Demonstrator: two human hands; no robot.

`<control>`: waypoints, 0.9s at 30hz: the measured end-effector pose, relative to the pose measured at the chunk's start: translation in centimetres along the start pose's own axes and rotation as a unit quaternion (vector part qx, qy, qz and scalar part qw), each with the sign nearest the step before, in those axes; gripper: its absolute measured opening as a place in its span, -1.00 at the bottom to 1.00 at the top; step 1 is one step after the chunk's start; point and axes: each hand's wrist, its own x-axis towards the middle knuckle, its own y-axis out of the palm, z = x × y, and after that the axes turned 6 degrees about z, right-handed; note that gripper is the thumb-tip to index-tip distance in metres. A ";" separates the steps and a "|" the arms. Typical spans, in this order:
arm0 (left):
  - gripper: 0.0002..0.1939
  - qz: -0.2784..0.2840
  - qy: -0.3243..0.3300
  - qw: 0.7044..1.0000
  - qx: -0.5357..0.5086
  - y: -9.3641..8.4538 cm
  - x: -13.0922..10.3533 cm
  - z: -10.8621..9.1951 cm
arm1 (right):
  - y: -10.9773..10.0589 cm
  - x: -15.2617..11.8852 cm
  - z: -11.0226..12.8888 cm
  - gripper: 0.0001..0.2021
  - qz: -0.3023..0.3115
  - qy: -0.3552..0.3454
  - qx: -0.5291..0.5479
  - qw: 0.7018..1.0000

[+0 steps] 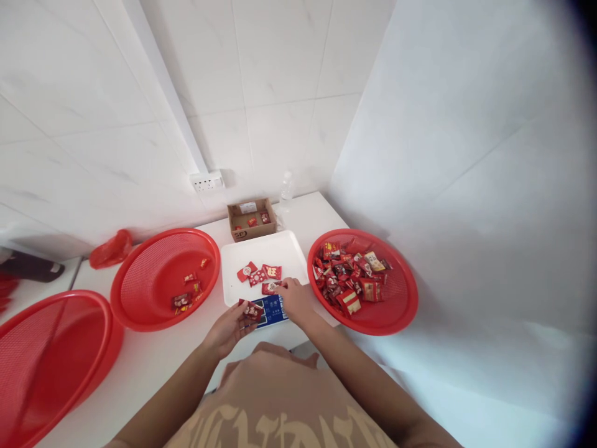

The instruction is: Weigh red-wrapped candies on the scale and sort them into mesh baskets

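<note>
My left hand holds a dark red snack packet over the near edge of a digital scale, in front of its blue control panel. With its fingers closed, my right hand grips the end of another red packet at the near side of the scale's white tray. Several small red packets lie on that tray, beyond my hands. To the right, a red plastic basket holds a heap of mostly red packets.
Left of the scale stands a red basket with several packets inside. Another red basket is nearer at far left. Behind the tray are a cardboard box and a clear bottle. A red plastic bag lies by the wall.
</note>
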 end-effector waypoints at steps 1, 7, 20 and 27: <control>-0.87 -0.001 0.000 1.000 0.003 0.0 0.0 0.0 | 0.1 0.1 0.2 -0.63 0.008 -0.003 -0.015 1.000; -0.82 0.021 0.016 0.999 0.024 0.0 -0.2 0.1 | 0.4 0.9 0.1 -0.57 -0.017 0.012 0.052 0.998; -0.61 0.119 0.053 0.988 0.086 1.8 0.0 1.3 | 0.8 -4.4 0.2 -0.73 0.043 0.132 0.640 0.756; -0.65 0.117 0.079 0.978 0.151 3.0 -0.2 1.7 | 0.4 -6.3 1.2 -0.66 0.106 0.055 0.554 0.824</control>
